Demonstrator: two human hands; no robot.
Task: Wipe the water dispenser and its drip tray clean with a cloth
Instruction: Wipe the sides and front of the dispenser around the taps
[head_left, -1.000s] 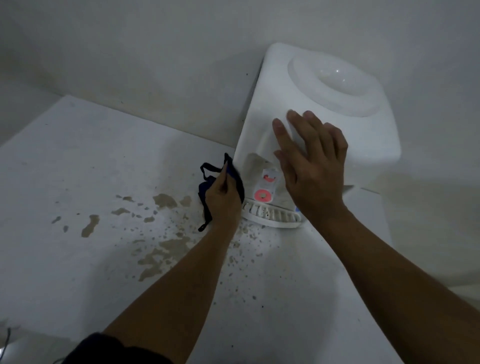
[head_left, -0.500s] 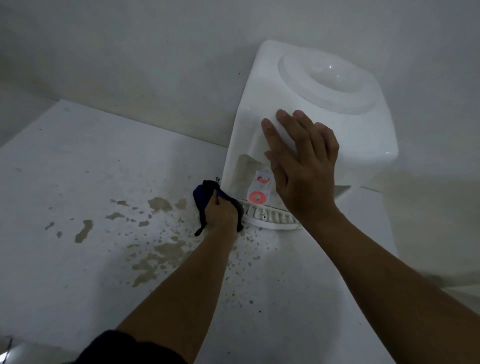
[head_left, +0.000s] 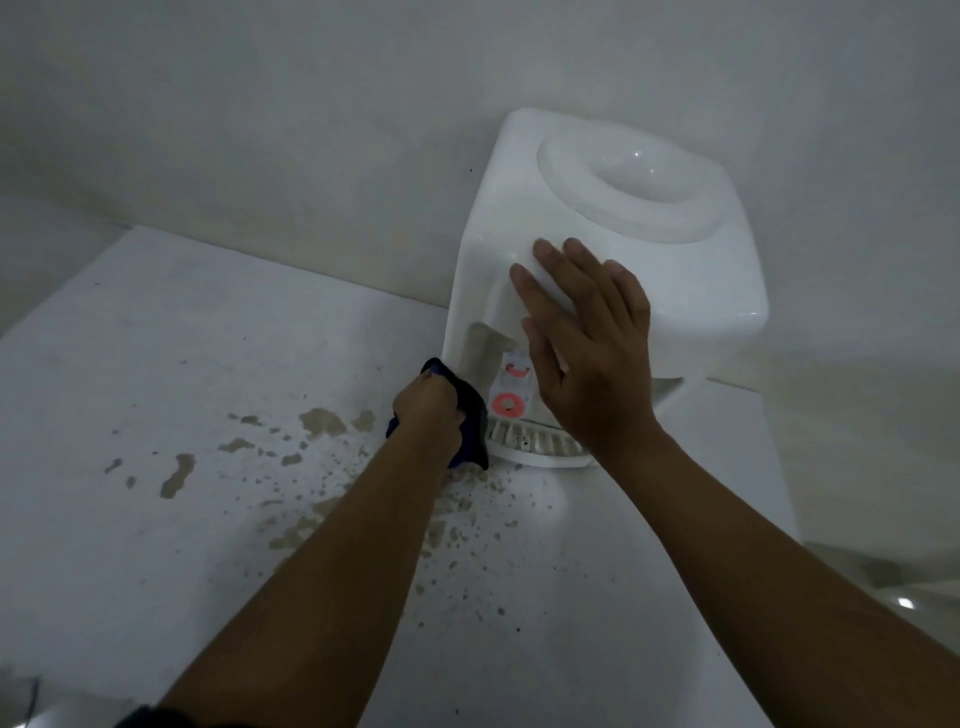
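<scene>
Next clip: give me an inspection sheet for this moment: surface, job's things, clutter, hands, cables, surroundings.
Surface: white counter, marked with brownish stains and specks in front of the dispenser.
Job's things: white water dispenser upright against the wall; slotted drip tray at its base, dark specks on it; dark blue cloth bunched at the dispenser's lower left corner beside the tray.
Clutter: nothing seen beyond the stains.
Hands: left hand has the cloth in its grip; right hand lies flat, fingers straight, on the dispenser's front.
Cables: nothing clearly seen.
Surroundings: plain pale wall behind; dim lighting.
</scene>
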